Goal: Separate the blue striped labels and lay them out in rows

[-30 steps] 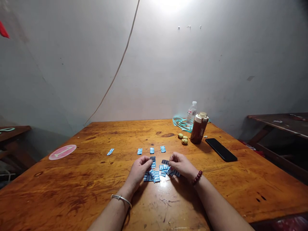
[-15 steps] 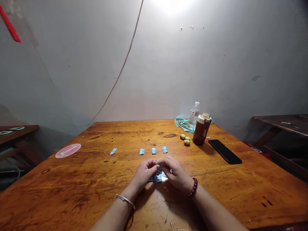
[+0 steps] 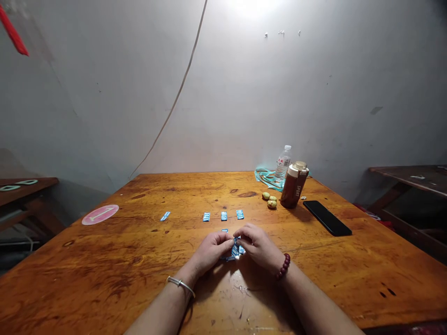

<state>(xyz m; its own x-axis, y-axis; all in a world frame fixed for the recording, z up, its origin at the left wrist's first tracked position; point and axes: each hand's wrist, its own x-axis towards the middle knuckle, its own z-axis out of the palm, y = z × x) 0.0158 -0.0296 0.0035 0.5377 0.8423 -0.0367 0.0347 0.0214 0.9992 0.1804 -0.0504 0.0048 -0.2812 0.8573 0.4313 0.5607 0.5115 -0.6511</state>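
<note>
Here's a worn wooden table [image 3: 115,270], scuffed and glossy, running up to a bare grey wall [image 3: 139,83] with a cord [image 3: 178,93] slanting down it. Over on the left lies a pink oval marker [image 3: 100,215]; on the right, a brown flask [image 3: 293,188] stands by a clear bottle [image 3: 283,164], with yellowish fruits [image 3: 272,204] on one side and a black phone [image 3: 327,217] on the other. To the action: the left hand [image 3: 211,251] and right hand [image 3: 259,246] come together, fingers narrow, tips almost meeting! Whether either pinches a piece, I can't tell. The blue-and-white packets [image 3: 228,258] lie heaped between and under those fingers, partly hidden. Beyond the hands, well apart from the heap, sit four small blue-and-white groups [image 3: 224,216], the leftmost off on its own.
</note>
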